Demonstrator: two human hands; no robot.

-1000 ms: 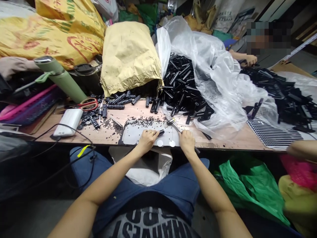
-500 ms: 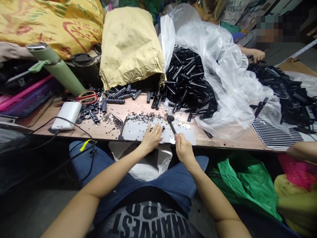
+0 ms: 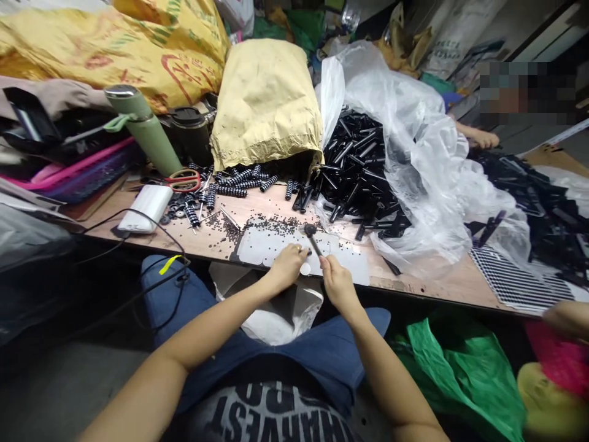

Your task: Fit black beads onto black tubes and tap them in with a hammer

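My left hand [image 3: 288, 267] rests at the near edge of a pale flat plate [image 3: 257, 245], fingers curled around a small black piece [image 3: 308, 252]. Only the end of that piece shows past my fingers; the rest is hidden. In my right hand [image 3: 338, 281] is a small hammer [image 3: 315, 240], gripped by its slim handle. Its dark rounded head hangs over the plate, to the far side of the black piece and apart from it. Many tiny dark bits [image 3: 276, 226] lie scattered along the plate's far edge.
A pile of black tubes [image 3: 359, 166] spills from a clear plastic bag [image 3: 427, 159]. Striped rods [image 3: 230, 188] lie before a paper sack [image 3: 269, 104]. Scissors [image 3: 184, 180], a white box [image 3: 145, 209] and a green flask [image 3: 151, 138] stand left. Another person's hand [image 3: 483, 138] is at far right.
My left hand has gone from lying flatter on the plate to curled fingers, nearer the edge. The hammer has shifted slightly within the view. The whole view has moved a little.
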